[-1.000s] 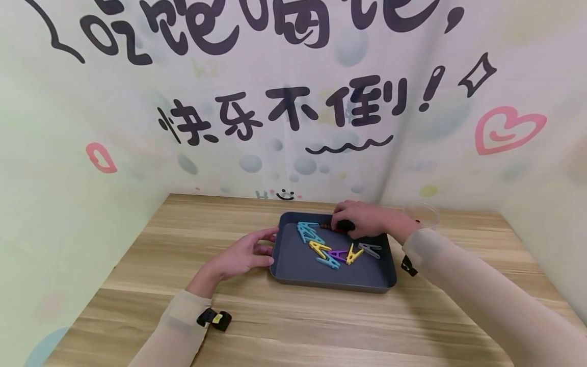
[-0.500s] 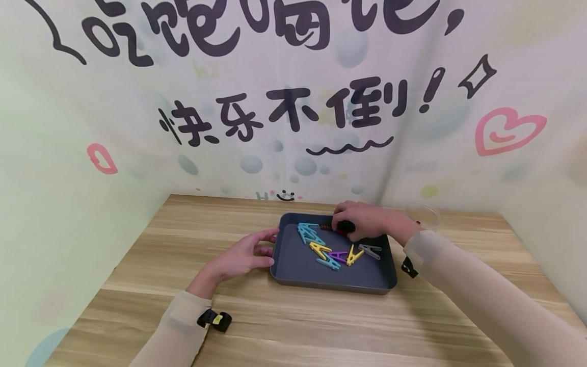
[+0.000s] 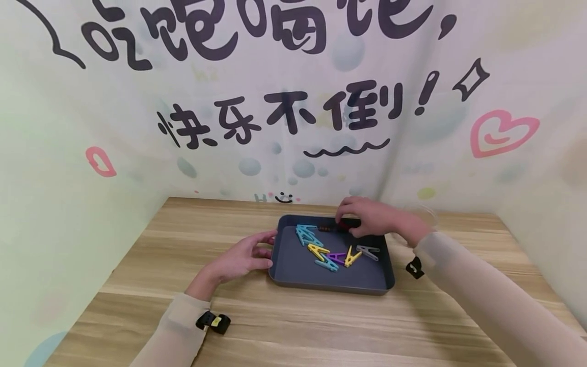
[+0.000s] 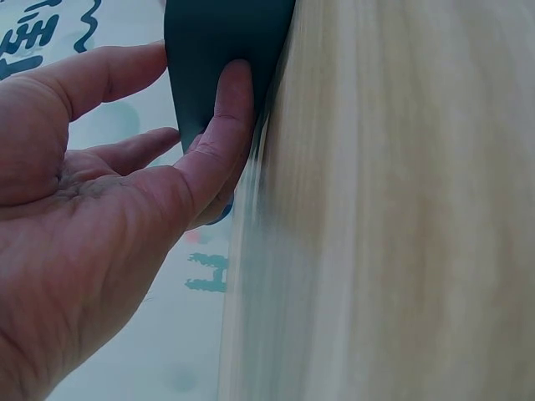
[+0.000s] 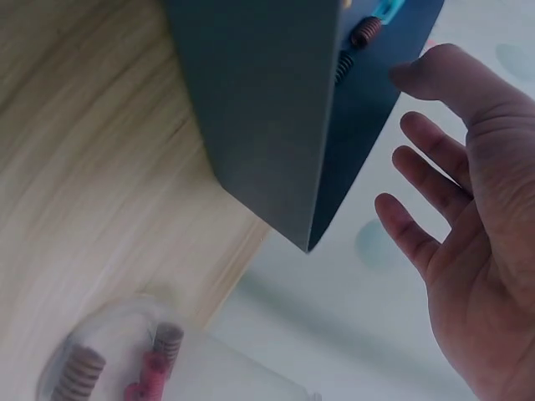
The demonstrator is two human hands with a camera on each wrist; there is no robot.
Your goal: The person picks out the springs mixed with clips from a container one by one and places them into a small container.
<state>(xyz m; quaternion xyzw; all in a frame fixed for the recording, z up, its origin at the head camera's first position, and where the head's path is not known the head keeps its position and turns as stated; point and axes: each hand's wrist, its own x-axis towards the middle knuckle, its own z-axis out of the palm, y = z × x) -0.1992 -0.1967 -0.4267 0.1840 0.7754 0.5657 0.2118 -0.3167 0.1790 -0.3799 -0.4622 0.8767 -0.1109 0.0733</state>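
A dark blue-grey rectangular tray [image 3: 293, 270] holds several plastic clothespins, among them light blue clothespins [image 3: 306, 234], a yellow clothespin [image 3: 317, 251], a purple clothespin [image 3: 337, 258] and a grey clothespin [image 3: 368, 251]. Beside them lies a coppery coil spring [image 3: 324, 229], with a dark coil [image 5: 343, 67] close to it in the right wrist view. My left hand [image 3: 240, 257] touches the tray's outer left wall with extended fingers. Over the back right corner hovers my right hand [image 3: 367, 214], fingers loosely bent and nothing between them in the right wrist view. A dark and red item [image 3: 345, 225] shows partly hidden under that hand.
A clear round container [image 5: 109, 334] stands on the wooden table [image 3: 293, 331] behind the right forearm, with coil springs and a red piece [image 5: 150, 376] inside. A printed cloth wall [image 3: 238, 173] rises right at the table's back edge.
My right hand has lifted slightly and moved a little to the right, its fingers spreading away from the dark item beneath. My left hand stays at the tray's side. The clothespins have not moved.
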